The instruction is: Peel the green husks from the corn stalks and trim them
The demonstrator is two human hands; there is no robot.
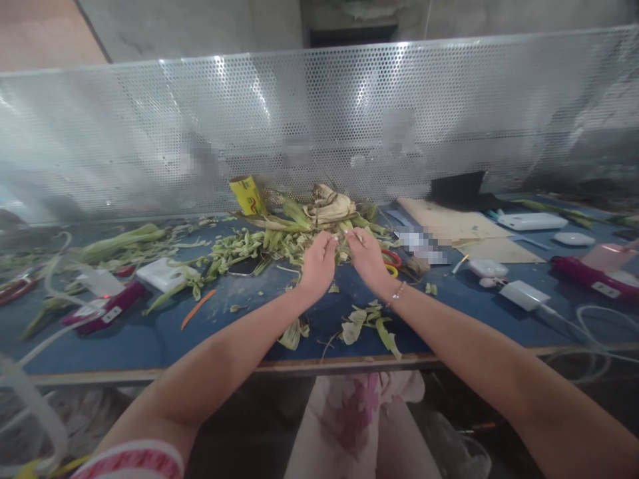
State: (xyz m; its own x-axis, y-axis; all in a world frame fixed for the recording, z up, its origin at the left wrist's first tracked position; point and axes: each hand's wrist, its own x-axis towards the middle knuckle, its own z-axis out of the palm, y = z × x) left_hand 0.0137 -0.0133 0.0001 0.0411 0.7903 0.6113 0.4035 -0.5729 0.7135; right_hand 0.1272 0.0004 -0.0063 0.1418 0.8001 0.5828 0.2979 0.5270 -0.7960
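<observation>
My left hand and my right hand are close together, thumbs inward, over a heap of pale green plant pieces. The fingers of each are curled into a pinch. Whatever lies between the fingertips is too small to make out. Just beyond them rests a dry, cream-coloured bundle of husk-like leaves. Scissors with red and yellow handles lie partly hidden beside my right hand. Nearer to me, wilted leaf scraps are scattered on the blue tabletop.
A perforated metal screen runs along the back. A yellow carton leans near it. To the left are a white box-shaped device and a purple power strip. Cardboard, a white charger and cables lie right.
</observation>
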